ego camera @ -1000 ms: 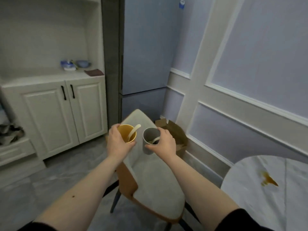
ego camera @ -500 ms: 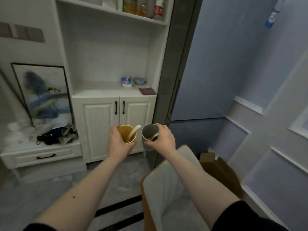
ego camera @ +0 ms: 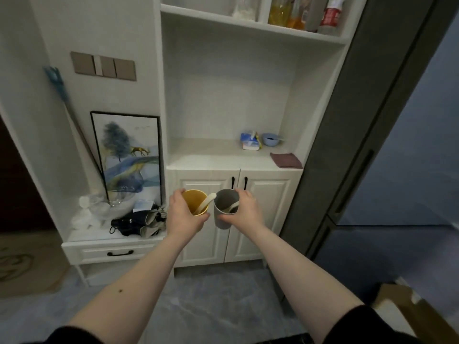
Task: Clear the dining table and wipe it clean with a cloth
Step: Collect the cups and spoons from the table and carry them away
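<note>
No text, brand, number or sign can be read anywhere. The red-labelled bottle (ego camera: 331, 14) on the top white shelf (ego camera: 250, 24), at one o'clock, carries a label whose print is too blurred to make out. The blue-and-white tissue pack (ego camera: 250, 142) on the white cabinet counter (ego camera: 211, 155), near centre, shows no legible marking either.
</note>
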Demonstrator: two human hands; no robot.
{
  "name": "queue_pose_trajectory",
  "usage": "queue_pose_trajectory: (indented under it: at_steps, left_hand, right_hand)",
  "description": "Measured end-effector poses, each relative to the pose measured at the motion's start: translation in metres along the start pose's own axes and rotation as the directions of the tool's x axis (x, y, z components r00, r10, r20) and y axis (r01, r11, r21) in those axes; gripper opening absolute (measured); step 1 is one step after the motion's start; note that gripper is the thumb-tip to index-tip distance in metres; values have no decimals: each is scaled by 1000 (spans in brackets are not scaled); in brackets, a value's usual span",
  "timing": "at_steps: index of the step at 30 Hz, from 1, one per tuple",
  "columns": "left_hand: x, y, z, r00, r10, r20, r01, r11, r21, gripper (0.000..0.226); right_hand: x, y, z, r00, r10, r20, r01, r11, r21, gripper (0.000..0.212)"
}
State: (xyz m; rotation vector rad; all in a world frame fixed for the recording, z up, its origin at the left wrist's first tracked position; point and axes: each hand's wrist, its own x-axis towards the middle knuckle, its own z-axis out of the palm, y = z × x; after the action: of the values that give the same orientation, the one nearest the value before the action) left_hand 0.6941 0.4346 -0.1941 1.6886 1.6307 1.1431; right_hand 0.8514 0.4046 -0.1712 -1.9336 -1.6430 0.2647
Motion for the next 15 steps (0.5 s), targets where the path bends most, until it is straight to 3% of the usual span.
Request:
queue_pose_trajectory:
  at_steps: [7,15]
  left_hand:
    - [112,-6,10,999,39,34,-40,999,6,93]
    - [234,2,67,998,55,33,-54,998,-12,94]
  right_hand:
    - [99,-18,25,999,31,-44,-30,999,27,84]
    - [234,-1,50,996,35,-80,-32,999,41,87]
